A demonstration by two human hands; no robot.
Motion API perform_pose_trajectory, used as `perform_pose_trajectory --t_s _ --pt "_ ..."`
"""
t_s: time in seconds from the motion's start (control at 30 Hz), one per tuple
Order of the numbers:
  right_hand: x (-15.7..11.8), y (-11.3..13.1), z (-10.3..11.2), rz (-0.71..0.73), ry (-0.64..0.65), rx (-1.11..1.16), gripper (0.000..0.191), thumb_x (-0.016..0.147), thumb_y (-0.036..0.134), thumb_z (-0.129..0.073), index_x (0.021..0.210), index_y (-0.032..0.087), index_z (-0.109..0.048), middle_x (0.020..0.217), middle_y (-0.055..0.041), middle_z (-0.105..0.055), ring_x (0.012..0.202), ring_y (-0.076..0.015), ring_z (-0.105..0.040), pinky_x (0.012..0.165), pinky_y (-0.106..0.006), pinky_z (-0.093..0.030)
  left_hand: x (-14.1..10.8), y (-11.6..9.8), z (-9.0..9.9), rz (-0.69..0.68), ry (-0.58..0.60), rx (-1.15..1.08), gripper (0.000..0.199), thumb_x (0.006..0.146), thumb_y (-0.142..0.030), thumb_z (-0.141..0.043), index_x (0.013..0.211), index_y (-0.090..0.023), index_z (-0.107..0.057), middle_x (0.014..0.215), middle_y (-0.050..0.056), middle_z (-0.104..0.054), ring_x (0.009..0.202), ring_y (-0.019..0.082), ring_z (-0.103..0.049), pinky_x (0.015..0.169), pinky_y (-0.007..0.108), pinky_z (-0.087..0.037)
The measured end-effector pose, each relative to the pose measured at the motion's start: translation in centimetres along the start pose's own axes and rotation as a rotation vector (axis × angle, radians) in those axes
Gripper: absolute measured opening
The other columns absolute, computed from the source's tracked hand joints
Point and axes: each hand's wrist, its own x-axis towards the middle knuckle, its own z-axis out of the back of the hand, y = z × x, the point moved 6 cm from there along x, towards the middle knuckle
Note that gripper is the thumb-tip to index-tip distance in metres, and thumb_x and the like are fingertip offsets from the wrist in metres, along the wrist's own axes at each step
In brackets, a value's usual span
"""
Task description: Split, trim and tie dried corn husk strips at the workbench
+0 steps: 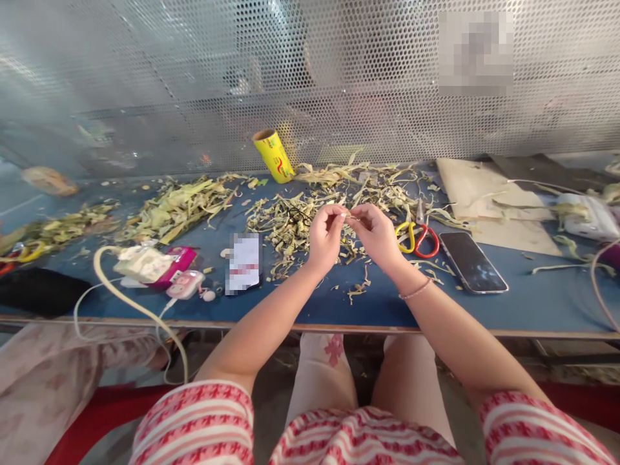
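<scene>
My left hand (328, 236) and my right hand (372, 234) meet fingertip to fingertip above the blue table (334, 310). Both are pinched closed around a thin, pale strip (349, 216), mostly hidden by the fingers. Behind and below them spreads a loose pile of dry, pale green and tan plant strips (285, 226). Just right of my right hand lie scissors (426, 240) with one yellow and one red handle loop. A dark-screened phone (473, 261) rests farther right.
A yellow tube (274, 156) stands near the perforated metal screen (194, 97). More plant strips (177, 210), a tissue pack (181, 265), a cable (145, 309) and a lit phone (243, 263) lie left. Brown sheets (477, 187) lie right. Someone's patterned clothing (48, 374) shows lower left.
</scene>
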Motion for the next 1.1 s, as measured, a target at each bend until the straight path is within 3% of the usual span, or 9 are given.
perform_pose_trajectory --t_s 0.2,0.33,0.6,0.73,1.1 --pt "-0.1 0.3 -0.6 -0.089 0.074 0.172 0.036 0.07 0.051 -0.07 0.078 0.02 -0.055 0.064 0.0021 -0.057 0.06 -0.0113 -0.052 0.058 -0.026 -0.044 -0.1 -0.5 0.1 -0.048 -0.02 0.001 0.018 0.089 -0.037 -0.054 0.083 -0.02 -0.054 0.088 0.003 -0.06 0.086 0.013 -0.061 0.082 0.031 -0.048" --pt "-0.2 0.4 -0.7 -0.083 0.094 0.169 0.034 0.073 0.051 -0.067 0.077 0.019 -0.057 0.059 0.0029 -0.052 0.06 -0.0128 -0.053 0.059 -0.027 -0.045 -0.1 -0.9 0.2 -0.112 -0.008 0.051 0.014 0.089 -0.034 -0.054 0.085 -0.021 -0.055 0.093 0.004 -0.06 0.089 0.013 -0.061 0.083 0.031 -0.049" --pt "-0.3 1.0 0.5 0.139 -0.003 -0.214 0.011 0.082 0.029 -0.06 0.078 0.019 -0.059 0.07 -0.0004 -0.061 0.061 -0.0113 -0.051 0.063 -0.027 -0.042 0.0 -1.0 0.2 -0.179 0.032 0.207 0.015 0.09 -0.035 -0.053 0.086 -0.021 -0.058 0.097 0.005 -0.06 0.097 0.016 -0.058 0.085 0.033 -0.048" --pt "-0.3 1.7 0.8 0.227 -0.002 -0.349 0.01 0.086 0.028 -0.056 0.08 0.02 -0.061 0.073 -0.0021 -0.061 0.068 -0.014 -0.054 0.067 -0.027 -0.042 0.1 -1.0 0.4 -0.162 0.022 0.286 0.019 0.089 -0.038 -0.054 0.083 -0.021 -0.059 0.096 0.006 -0.059 0.091 0.016 -0.058 0.074 0.03 -0.047" --pt "-0.3 1.9 0.9 0.258 -0.025 -0.382 0.007 0.086 0.025 -0.056 0.084 0.02 -0.061 0.076 -0.0029 -0.062 0.068 -0.0139 -0.053 0.065 -0.027 -0.042 0.1 -0.2 0.0 -0.057 0.046 0.133 0.019 0.088 -0.04 -0.055 0.085 -0.021 -0.057 0.093 0.005 -0.06 0.09 0.015 -0.059 0.078 0.03 -0.048"
